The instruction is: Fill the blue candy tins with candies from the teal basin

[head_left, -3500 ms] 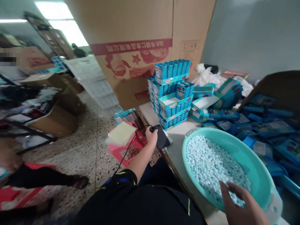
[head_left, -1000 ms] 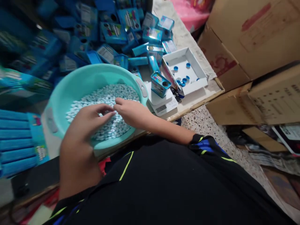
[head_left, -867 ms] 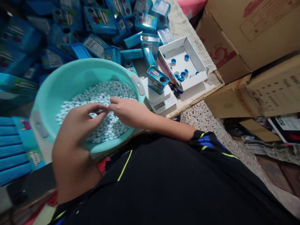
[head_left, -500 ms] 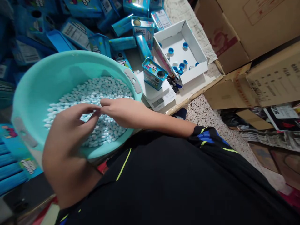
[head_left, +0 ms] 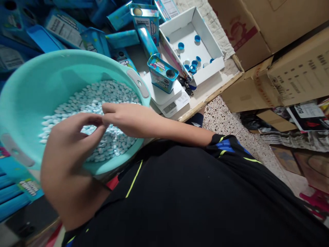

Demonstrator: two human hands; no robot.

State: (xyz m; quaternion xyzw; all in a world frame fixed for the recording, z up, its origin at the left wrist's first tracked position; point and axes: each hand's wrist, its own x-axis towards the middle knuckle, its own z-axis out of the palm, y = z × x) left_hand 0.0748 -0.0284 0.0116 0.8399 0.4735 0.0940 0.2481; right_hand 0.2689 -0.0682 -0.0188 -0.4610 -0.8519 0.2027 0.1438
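In the head view, both hands are over a big green tub (head_left: 25,79) with lots of little white and pale blue candies (head_left: 102,91) in it. The left hand (head_left: 69,144) is bent, and its thumb and pointing finger make a ring. The right hand (head_left: 125,118) is curled up small, and its fingertips meet the left ones. I cannot tell if they pinch anything, because the fingers hide it. Just beside the tub is a white scale (head_left: 174,103), and a blue tin (head_left: 161,75) stands on it with a round hole in its top. Near that, a white box (head_left: 189,33) has small blue caps (head_left: 197,38) in it. More blue tins (head_left: 122,39) lie in a heap behind the tub.
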